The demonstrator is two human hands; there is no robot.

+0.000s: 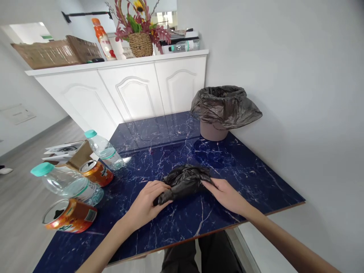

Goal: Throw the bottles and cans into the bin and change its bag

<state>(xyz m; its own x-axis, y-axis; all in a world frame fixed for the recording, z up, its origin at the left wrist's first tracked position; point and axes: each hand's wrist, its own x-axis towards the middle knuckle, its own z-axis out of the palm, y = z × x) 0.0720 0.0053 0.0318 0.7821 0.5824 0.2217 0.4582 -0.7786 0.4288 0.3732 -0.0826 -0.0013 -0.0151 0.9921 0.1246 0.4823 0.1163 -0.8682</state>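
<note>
A crumpled black plastic bag lies on the blue marbled table between my hands. My left hand is closed round its left end, thumb below and fingers on top. At the opposite end, my right hand pinches the bag's right edge. Part of the bag is hidden under my left fingers. Farther back, a pinkish-grey trash bin stands upright, lined with another black bag that hangs over its rim.
On the left stand two orange soda cans and two clear bottles with teal caps. Behind the table is a white cabinet bearing a flower basket, an orange-capped bottle and a cardboard box. A wall borders the right side.
</note>
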